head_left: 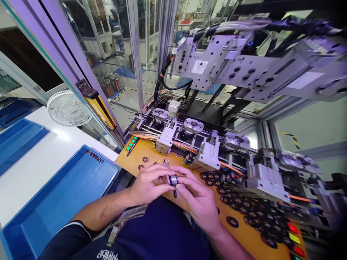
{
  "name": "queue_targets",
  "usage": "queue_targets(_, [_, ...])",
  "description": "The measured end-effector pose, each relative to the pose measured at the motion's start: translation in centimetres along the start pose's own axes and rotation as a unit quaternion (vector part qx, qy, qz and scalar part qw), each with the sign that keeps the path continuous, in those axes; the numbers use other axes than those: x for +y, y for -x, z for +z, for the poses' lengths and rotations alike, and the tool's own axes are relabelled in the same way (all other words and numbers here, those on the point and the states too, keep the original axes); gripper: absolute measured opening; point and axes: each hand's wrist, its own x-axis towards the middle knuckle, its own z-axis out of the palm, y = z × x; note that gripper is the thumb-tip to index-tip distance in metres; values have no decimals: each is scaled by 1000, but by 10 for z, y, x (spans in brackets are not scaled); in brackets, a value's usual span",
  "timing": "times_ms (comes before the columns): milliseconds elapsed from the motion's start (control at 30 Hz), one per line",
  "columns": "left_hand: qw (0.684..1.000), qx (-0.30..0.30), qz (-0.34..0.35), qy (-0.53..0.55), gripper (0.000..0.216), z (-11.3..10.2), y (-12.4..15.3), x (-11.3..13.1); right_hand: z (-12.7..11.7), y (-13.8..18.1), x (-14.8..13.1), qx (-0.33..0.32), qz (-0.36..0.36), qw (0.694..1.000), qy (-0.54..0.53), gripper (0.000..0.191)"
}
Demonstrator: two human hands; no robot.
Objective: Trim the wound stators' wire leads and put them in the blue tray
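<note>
Both hands meet over the near edge of the amber table (132, 164), close in front of the dark shirt (168, 227). Between them, a small round part (173, 180) with a silvery band and dark rim, raised off the surface. Left hand (148, 184): thumb and forefinger closed on the part from its left side. Right hand (199, 198): thumb and fingers bent in, gripping the same part from the right; exact contact of the rear fingers cannot be told.

Just beyond the fingers, metal tool tips (166, 162) on the table. Nearer the left end, a few loose dark rings (145, 159); at the far left corner, a strip of green buttons (132, 143). Toward the right end, a dense spread of dark rings (249, 213), one ring (232, 221) lying apart on the near side. Yellow button (294, 237) between red ones at the right end. Along the table's far side, a machine with a row of round metal fixtures (193, 125).

Off to the left, a blue tray (67, 202), a short row of rings (94, 156) at its far edge. White fan (69, 108) beyond.
</note>
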Motion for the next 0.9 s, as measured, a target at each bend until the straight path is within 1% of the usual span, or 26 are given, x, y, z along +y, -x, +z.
queue_targets(67, [1000, -2, -4, -16, 29, -3, 3, -3, -3, -5, 0, -20, 0, 1000, 10, 12])
queue_targets(133, [998, 11, -37, -39, 35, -9, 10, -12, -12, -13, -3, -43, -5, 999, 30, 12])
queue_targets(167, [996, 33, -64, -55, 38, -13, 16, -21, -18, -19, -5, -51, -12, 998, 45, 13])
queue_targets(233, [983, 98, -124, -90, 38, -20, 31, -43, -32, -37, -11, -63, -31, 993, 92, 13])
queue_targets(267, [975, 127, -148, -103, 36, -24, 40, -56, -40, -49, -13, -65, -46, 989, 125, 14])
queue_targets(333, [963, 162, -180, -115, 34, -26, 55, -83, -54, -79, -16, -68, -91, 972, 208, 15])
queue_targets(433, [955, 173, -213, -109, 39, -19, 71, -111, -63, -138, -8, -75, -158, 939, 297, 15])
queue_targets(500, [954, 167, -231, -93, 44, -8, 73, -121, -59, -181, 5, -84, -175, 928, 317, 15])
queue_targets(567, [955, 158, -241, -72, 48, 3, 72, -125, -50, -219, 22, -100, -186, 918, 334, 14])
queue_targets(667, [959, 142, -242, -38, 51, 12, 70, -128, -34, -261, 49, -139, -201, 899, 363, 13])
queue_targets(767, [959, 150, -240, -23, 54, 11, 73, -133, -26, -281, 70, -174, -207, 883, 384, 11])
queue_targets(900, [949, 187, -251, -28, 53, 7, 77, -141, -27, -286, 85, -197, -202, 870, 404, 12])
